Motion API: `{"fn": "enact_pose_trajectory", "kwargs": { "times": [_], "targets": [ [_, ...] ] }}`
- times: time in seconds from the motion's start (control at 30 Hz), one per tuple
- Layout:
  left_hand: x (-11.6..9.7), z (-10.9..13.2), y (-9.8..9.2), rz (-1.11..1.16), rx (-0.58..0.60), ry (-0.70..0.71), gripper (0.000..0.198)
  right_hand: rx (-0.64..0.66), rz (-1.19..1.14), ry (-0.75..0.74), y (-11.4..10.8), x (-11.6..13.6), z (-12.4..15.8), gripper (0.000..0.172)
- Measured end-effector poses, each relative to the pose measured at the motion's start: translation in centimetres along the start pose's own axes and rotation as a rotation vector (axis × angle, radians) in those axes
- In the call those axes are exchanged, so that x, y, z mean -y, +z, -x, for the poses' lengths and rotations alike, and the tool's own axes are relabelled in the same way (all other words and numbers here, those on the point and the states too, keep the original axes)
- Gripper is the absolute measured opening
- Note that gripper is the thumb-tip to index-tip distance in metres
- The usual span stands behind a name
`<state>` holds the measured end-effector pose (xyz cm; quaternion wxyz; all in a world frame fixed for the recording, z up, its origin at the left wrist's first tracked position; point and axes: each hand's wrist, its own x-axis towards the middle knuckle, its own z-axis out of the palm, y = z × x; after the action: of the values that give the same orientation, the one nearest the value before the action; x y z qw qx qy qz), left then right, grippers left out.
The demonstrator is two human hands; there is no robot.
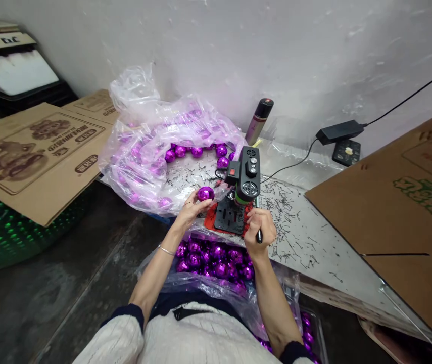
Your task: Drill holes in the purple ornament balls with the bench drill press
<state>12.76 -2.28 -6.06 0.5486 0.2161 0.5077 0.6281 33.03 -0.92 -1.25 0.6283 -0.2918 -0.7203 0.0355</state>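
My left hand (191,210) is closed around a shiny purple mirror ball (205,193), held just left of a small black bench drill press (249,174). On the other side, my right hand (260,226) grips the black lever handle (259,236) of that press. The press has a slotted black base plate (229,216) lying on a red mat (210,217). Many more purple balls (216,258) lie in a plastic-lined container close to my lap. Others sit inside a clear plastic bag (140,146) behind my left hand.
Dark shavings (287,217) litter the white table. A spray can (259,121) stands against the wall. A black power adapter (340,132) trails a cable to the press. Cardboard lies at left (37,151) and right (401,202). Green shiny balls (18,227) are at far left.
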Motion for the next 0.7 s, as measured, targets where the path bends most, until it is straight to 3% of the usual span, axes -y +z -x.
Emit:
{"fn": "enact_pose_trajectory", "kwargs": {
  "times": [0.27, 0.47, 0.7],
  "targets": [
    [4.3, 0.8, 2.1, -0.109, 0.037, 0.002, 0.058, 0.006, -0.006, 0.018, -0.2, 0.2, -0.9, 0.027],
    [6.1, 0.1, 2.7, -0.392, 0.032, 0.229, 0.052, 0.031, 0.002, 0.063, -0.5, 0.5, -2.1, 0.028],
    [6.0, -0.4, 3.0, -0.704, 0.072, 0.459, 0.051, 0.042, 0.019, 0.026, -0.6, 0.5, -2.1, 0.026]
  ]
}}
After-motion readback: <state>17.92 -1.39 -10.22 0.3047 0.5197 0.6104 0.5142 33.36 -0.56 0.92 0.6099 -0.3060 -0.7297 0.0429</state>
